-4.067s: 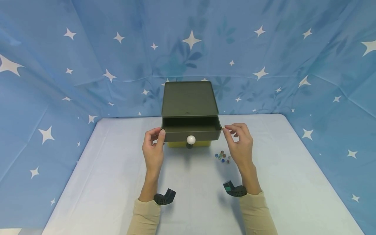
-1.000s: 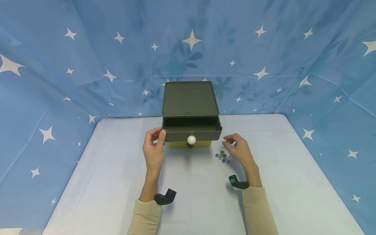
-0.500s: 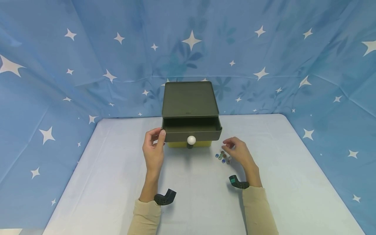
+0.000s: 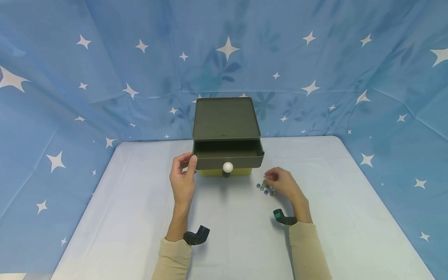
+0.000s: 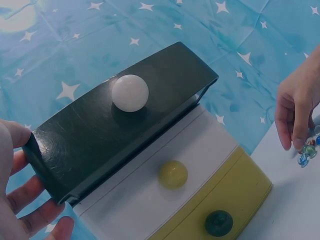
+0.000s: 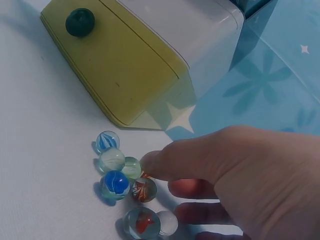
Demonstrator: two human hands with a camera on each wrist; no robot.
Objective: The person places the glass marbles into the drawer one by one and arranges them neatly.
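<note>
My left hand (image 4: 182, 181) grips the left front corner of the pulled-out dark green top drawer (image 4: 210, 163), thumb at the front and fingers along its side. That drawer bears a white round knob (image 5: 130, 93), and its inside looks bare. My right hand (image 4: 282, 182) is low over a small cluster of glass marbles (image 6: 111, 159) on the white table. In the right wrist view the thumb tip is right at a green marble (image 6: 131, 168) and an orange-red one (image 6: 144, 190). The other fingers are bent and partly hidden behind the thumb; no marble shows lifted.
The small chest (image 4: 226, 118) has a dark top. Below the open drawer are a white drawer with a yellow knob (image 5: 173, 174) and a yellow drawer with a dark green knob (image 5: 219, 223). Blue starry cloth (image 4: 140, 70) hangs behind the white table (image 4: 227, 241).
My right hand has left the drawer's right front corner and come down and toward me to the marbles, sinking lower in the last second. My left hand and the drawer have stayed put.
</note>
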